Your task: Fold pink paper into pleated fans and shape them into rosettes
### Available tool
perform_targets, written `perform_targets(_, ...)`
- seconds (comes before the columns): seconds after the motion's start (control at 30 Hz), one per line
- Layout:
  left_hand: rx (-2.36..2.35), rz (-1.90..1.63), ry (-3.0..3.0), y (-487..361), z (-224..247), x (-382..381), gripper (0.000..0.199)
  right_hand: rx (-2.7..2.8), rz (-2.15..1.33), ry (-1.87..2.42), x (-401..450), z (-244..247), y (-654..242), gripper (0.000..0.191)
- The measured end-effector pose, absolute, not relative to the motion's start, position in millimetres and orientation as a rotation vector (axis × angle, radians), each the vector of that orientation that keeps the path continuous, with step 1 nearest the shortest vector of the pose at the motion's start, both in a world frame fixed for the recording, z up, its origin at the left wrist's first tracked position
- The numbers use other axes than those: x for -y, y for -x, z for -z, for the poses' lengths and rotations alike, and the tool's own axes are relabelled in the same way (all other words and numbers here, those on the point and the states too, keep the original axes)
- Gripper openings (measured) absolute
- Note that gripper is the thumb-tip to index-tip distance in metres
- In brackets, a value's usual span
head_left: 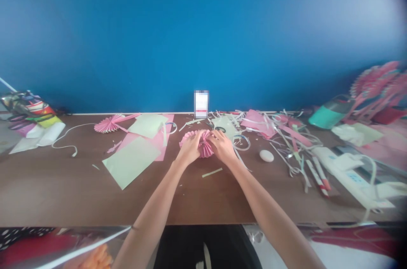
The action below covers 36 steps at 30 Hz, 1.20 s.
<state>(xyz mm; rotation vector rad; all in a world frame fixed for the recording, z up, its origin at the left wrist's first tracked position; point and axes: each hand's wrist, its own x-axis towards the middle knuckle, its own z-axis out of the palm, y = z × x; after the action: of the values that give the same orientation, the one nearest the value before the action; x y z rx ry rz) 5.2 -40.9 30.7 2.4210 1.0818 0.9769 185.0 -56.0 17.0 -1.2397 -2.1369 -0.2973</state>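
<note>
A round pleated pink paper rosette [206, 150] is on the brown table, between my two hands. My left hand [191, 149] grips its left side with the fingers bent over it. On its right side, my right hand [221, 146] has its fingers closed on the folds near the top. Just behind my right hand lie dark-handled scissors [220, 129], partly covered. A thin pale green strip [212, 172] rests on the table in front of the rosette.
Green sheets [132, 161] and a pink fan [110, 124] lie left. Rightward are a white oval object [266, 156], tangled strips, markers [317, 177], a power strip [343, 175] and a teal container [329, 114]. A blue wall [203, 40] stands behind.
</note>
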Motion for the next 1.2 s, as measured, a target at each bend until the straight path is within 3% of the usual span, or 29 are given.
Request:
perform_targets(0.57,-1.033,-0.93,-2.547,-3.1,-30.5,38.2,0.061,2.259,0.211,1.173,53.8,-19.2,-181.5,0.007)
perform_targets(0.8,-1.328,-1.086,-2.394,0.7,-20.6,32.6,0.056,2.189,0.241,1.317,52.1,-19.6,-184.5,0.008)
perform_targets(0.97,-1.538,-0.691,-2.464,5.9,-8.6,27.6,0.051,2.034,0.165,1.381,50.4,-15.9,-191.6,0.011)
perform_targets(1.2,-1.28,-0.404,-2.578,16.3,-22.9,26.6,0.043,1.962,0.029,1.312,47.8,-11.9,-195.0,0.007)
